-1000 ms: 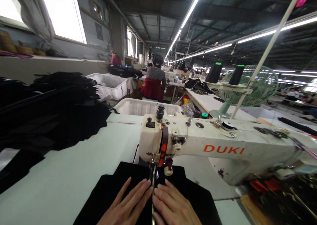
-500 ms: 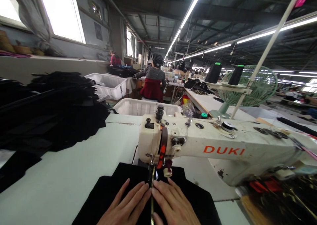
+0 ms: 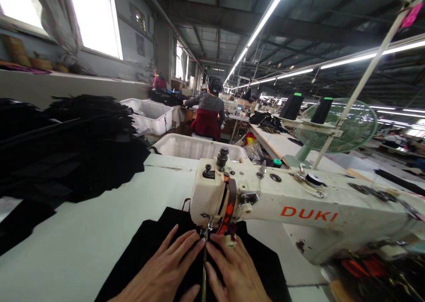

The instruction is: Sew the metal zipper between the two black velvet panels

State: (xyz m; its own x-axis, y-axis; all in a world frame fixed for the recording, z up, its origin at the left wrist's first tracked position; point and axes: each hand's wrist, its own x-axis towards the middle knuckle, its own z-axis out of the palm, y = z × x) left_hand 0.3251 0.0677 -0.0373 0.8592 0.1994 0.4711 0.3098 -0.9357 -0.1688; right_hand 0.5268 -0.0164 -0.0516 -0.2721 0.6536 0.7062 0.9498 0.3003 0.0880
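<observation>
Black fabric (image 3: 139,249) lies flat under the needle end of a white sewing machine (image 3: 265,195). A zipper (image 3: 204,275) with gold-coloured teeth runs lengthwise along the fabric, up to the presser foot (image 3: 206,232). My left hand (image 3: 166,262) presses flat on the fabric left of the zipper, fingers outstretched. On the other side my right hand (image 3: 232,266) also rests flat, its fingertips beside the zipper close to the foot. Neither hand grips anything. The needle point is hidden near my fingertips.
Stacked black fabric pieces (image 3: 83,147) cover the table's left. Behind the machine stand a white bin (image 3: 199,147), black thread cones (image 3: 292,106) and a green fan (image 3: 358,125). A co-worker (image 3: 209,109) sits ahead. Dark material (image 3: 381,275) lies at lower right.
Both hands and the fabric have moved forward, closer to the presser foot. The camera view has shifted slightly, so the machine appears further right and lower.
</observation>
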